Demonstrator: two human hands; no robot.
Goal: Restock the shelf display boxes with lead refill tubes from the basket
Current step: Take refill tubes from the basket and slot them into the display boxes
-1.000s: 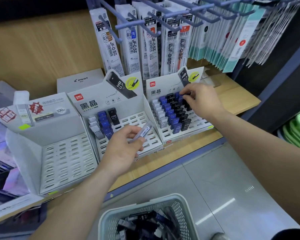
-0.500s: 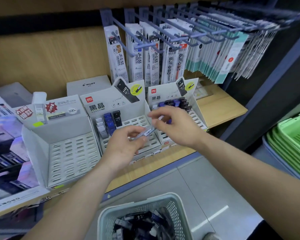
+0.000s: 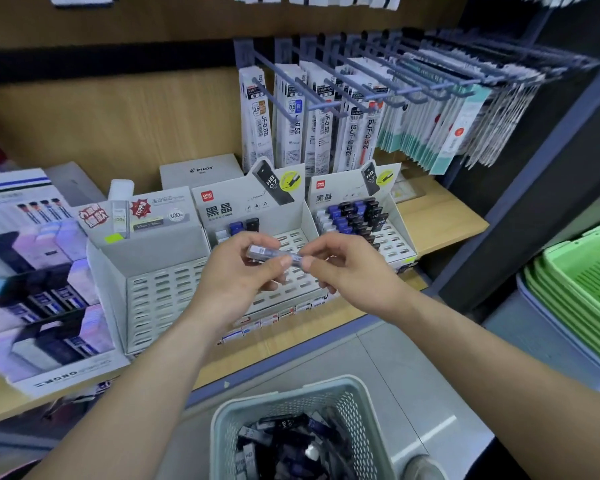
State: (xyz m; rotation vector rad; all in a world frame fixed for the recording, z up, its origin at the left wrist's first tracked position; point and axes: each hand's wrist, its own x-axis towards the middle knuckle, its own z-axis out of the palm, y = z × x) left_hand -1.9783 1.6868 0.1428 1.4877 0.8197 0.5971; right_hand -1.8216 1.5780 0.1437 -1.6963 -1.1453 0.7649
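Dead centre of the frame, the tube (image 3: pixel 272 253) hangs in the air between both hands, just over the slotted tray of the middle box (image 3: pixel 229 202). The left hand (image 3: pixel 236 275) pinches its left end between thumb and fingertips; the right hand (image 3: pixel 350 271) pinches the other end the same way. Neither hand wraps it fully.

That is my worry. It's a slick little thing held only at its tips, and if one hand lets go before the other has it firm, I'd expect it to drop onto the tray, or bounce off the shelf edge to the floor beside the basket (image 3: pixel 355 407) at the bottom of the frame. Pulling from both ends could also pop a cap, if it has one, and scatter leads.

The middle box and the right box (image 3: pixel 343 192) look nearly alike, so it could easily land in the wrong one. I can't read the tube's label.
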